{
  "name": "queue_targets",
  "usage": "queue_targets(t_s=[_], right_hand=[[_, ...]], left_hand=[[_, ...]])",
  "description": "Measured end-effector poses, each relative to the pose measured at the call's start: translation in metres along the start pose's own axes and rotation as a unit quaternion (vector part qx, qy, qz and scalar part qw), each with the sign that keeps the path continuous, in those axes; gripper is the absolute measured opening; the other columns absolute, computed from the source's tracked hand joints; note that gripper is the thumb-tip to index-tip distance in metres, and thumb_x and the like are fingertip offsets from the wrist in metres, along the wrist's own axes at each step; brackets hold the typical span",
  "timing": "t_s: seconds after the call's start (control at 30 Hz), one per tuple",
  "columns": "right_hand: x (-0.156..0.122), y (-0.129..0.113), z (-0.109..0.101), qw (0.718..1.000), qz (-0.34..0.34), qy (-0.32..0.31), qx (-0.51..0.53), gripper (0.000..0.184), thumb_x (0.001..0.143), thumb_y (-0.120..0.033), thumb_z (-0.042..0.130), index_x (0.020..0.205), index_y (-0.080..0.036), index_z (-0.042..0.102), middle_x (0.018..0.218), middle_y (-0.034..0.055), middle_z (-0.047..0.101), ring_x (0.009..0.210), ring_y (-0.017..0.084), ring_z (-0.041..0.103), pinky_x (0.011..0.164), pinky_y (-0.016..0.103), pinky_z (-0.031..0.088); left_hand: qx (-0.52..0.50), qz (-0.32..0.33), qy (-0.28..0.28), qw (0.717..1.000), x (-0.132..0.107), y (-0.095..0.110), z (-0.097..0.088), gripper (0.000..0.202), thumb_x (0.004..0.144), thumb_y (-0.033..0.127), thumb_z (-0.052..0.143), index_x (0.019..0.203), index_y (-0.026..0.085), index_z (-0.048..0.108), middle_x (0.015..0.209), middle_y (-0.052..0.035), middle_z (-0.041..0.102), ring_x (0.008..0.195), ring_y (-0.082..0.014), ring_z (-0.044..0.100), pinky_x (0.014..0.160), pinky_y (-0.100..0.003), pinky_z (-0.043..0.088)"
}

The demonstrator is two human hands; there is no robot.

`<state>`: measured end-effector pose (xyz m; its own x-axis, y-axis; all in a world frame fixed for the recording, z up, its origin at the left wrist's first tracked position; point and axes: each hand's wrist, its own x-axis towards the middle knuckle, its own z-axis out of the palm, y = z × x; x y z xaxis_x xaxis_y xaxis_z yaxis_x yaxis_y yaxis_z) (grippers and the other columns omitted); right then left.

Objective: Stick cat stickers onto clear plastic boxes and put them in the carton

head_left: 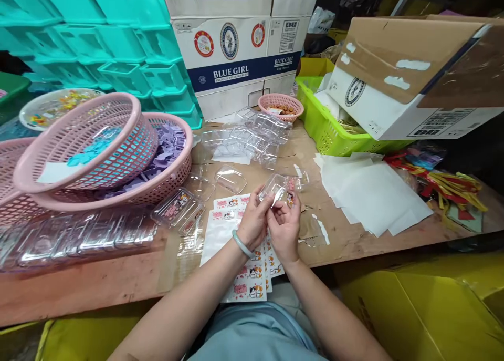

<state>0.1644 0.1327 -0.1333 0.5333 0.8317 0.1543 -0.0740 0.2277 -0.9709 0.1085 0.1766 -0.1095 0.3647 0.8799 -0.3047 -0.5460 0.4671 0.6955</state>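
Note:
My left hand (254,220) and my right hand (284,225) meet over the table's middle, both closed around a small clear plastic case (276,186) with a printed cat sticker at its right side. Under my wrists lies a pile of cat sticker sheets (247,277) hanging over the wooden table's front edge (118,282). A jade bangle circles my left wrist. Just left of my hands sits a filled clear case (178,207) with a printed insert. Loose empty clear cases (231,178) lie just beyond my fingers.
Stacked pink baskets (98,151) with purple and blue pieces stand at the left, a row of clear cases (79,237) before them. A heap of clear cases (252,135), a small pink basket (281,106), beer cartons, a green basket (326,124), white paper sheets (370,190) lie around.

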Motion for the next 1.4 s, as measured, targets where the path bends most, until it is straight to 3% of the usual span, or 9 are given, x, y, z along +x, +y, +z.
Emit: queue_targets(t_s=[0.13,0.27,0.33,0.43,0.5,0.6,0.87,1.1,1.4], right_hand=[[-0.004,-0.009,-0.005,0.989,0.012,-0.116,-0.096,0.079,0.079,-0.032,0.07,0.145,-0.031,0.028,0.111,0.0064,0.06,0.098,0.019,0.063,0.091,0.038,0.052],[-0.002,-0.031,-0.016,0.976,-0.023,-0.115,-0.184,0.049,0.08,-0.04,0.069,0.126,-0.029,0.058,0.127,0.0078,0.051,0.12,0.024,0.051,0.107,0.042,0.038],[-0.003,-0.04,-0.013,0.98,-0.02,-0.102,-0.167,0.034,0.078,-0.041,0.071,0.109,-0.026,0.068,0.122,0.0074,0.055,0.118,0.024,0.052,0.105,0.041,0.04],[-0.009,-0.047,0.002,0.977,0.083,-0.165,-0.108,0.021,0.079,-0.042,0.069,0.088,-0.023,0.071,0.09,0.0047,0.066,0.085,0.019,0.063,0.082,0.034,0.051],[-0.014,-0.049,0.013,0.958,0.15,-0.223,-0.101,0.023,0.079,-0.044,0.069,0.079,-0.02,0.071,0.07,0.0015,0.064,0.067,0.015,0.059,0.068,0.029,0.05],[-0.019,-0.05,0.023,0.941,0.174,-0.253,-0.143,0.028,0.077,-0.045,0.07,0.07,-0.018,0.069,0.06,-0.0006,0.06,0.058,0.011,0.053,0.059,0.024,0.044],[-0.019,-0.05,0.02,0.908,0.215,-0.288,-0.214,0.036,0.075,-0.051,0.07,0.072,-0.015,0.07,0.057,-0.0009,0.058,0.054,0.011,0.047,0.052,0.023,0.034],[-0.017,-0.049,0.019,0.885,0.199,-0.338,-0.252,0.038,0.077,-0.053,0.067,0.076,-0.015,0.072,0.056,-0.0017,0.056,0.052,0.009,0.041,0.049,0.023,0.028],[-0.013,-0.053,0.024,0.872,0.209,-0.357,-0.262,0.038,0.077,-0.052,0.066,0.075,-0.015,0.072,0.055,-0.0021,0.056,0.051,0.009,0.043,0.049,0.023,0.029]], left_hand=[[0.132,0.061,0.032,0.989,-0.019,0.028,-0.04,0.06,0.068,0.034,0.079,0.119,0.023,0.05,0.11,-0.0043,0.061,0.093,-0.0146,0.062,0.084,-0.03,0.052],[0.181,0.004,0.037,0.983,-0.049,0.056,-0.09,0.053,0.075,0.043,0.072,0.121,0.025,0.054,0.119,-0.0067,0.057,0.103,-0.0192,0.06,0.081,-0.033,0.055],[0.174,-0.043,0.007,0.984,-0.062,0.06,-0.108,0.048,0.079,0.046,0.067,0.122,0.025,0.057,0.124,-0.0083,0.055,0.107,-0.021,0.058,0.08,-0.033,0.056],[0.169,-0.073,-0.033,0.982,-0.071,0.056,-0.125,0.045,0.083,0.047,0.062,0.122,0.026,0.059,0.127,-0.0095,0.053,0.109,-0.0217,0.056,0.078,-0.032,0.055],[0.168,-0.075,-0.043,0.982,-0.073,0.052,-0.13,0.046,0.083,0.048,0.062,0.123,0.026,0.058,0.125,-0.0101,0.054,0.11,-0.0221,0.055,0.08,-0.032,0.055],[0.17,-0.071,-0.051,0.982,-0.073,0.05,-0.132,0.047,0.083,0.05,0.06,0.124,0.027,0.058,0.126,-0.0105,0.054,0.111,-0.023,0.053,0.081,-0.033,0.054],[0.202,-0.071,-0.082,0.973,-0.073,0.056,-0.133,0.056,0.083,0.055,0.058,0.129,0.022,0.057,0.112,-0.0121,0.058,0.111,-0.0244,0.052,0.082,-0.034,0.053],[0.2,-0.07,-0.102,0.972,-0.071,0.056,-0.137,0.054,0.084,0.054,0.056,0.129,0.025,0.057,0.107,-0.01,0.06,0.108,-0.0231,0.053,0.082,-0.035,0.054],[0.198,-0.07,-0.111,0.971,-0.07,0.057,-0.137,0.049,0.086,0.052,0.054,0.128,0.027,0.058,0.136,-0.0097,0.048,0.114,-0.0243,0.051,0.081,-0.032,0.054]])
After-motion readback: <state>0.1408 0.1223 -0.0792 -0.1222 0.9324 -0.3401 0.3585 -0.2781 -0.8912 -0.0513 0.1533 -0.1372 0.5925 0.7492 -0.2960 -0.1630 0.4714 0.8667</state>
